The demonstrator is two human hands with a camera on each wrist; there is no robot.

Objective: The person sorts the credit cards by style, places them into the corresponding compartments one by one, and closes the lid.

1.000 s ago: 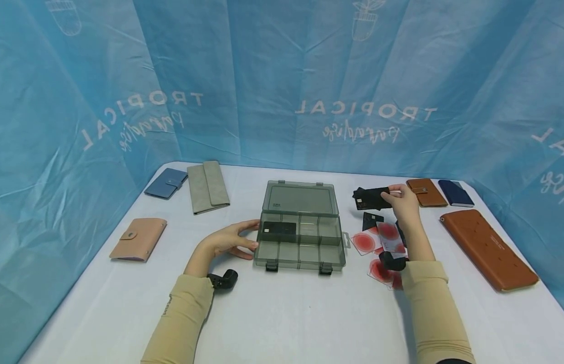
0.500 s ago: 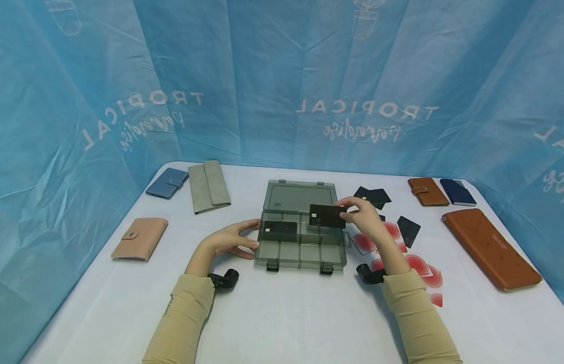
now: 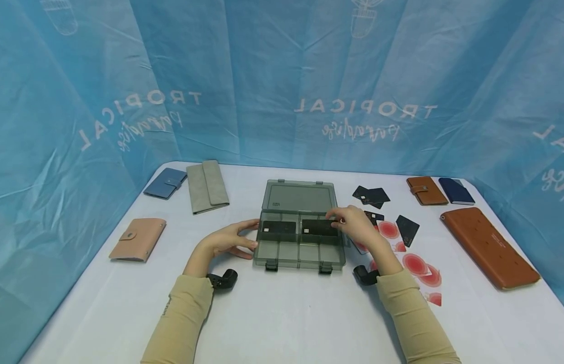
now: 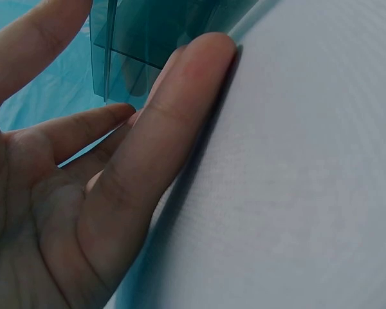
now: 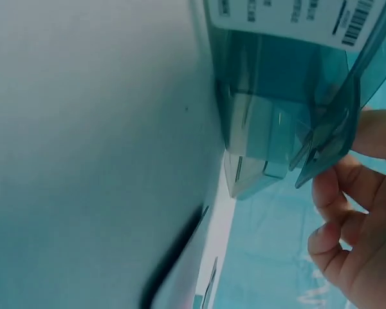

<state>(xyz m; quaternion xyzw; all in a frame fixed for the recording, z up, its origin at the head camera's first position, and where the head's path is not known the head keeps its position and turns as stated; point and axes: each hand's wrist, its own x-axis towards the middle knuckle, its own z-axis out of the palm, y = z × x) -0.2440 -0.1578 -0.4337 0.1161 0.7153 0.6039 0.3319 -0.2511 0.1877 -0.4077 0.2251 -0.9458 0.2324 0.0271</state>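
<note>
One black card (image 3: pixel 319 227) pinched in right hand (image 3: pixel 354 226): lay flat in organizer box (image 3: pixel 300 253) compartment; left hand (image 3: pixel 229 240), fingers relaxed, steadies box.

The blue backdrop (image 3: pixel 282 76) has "TROPICAL" printed on it a few times with a script word underneath I can't make out, and the box's (image 5: pixel 270 96) barcode label is too blurry to read.

A white table (image 3: pixel 282 323) stands against a creased blue cloth backdrop (image 3: pixel 282 76) printed with pale "TROPICAL" lettering and plant drawings, under even, soft light.
</note>
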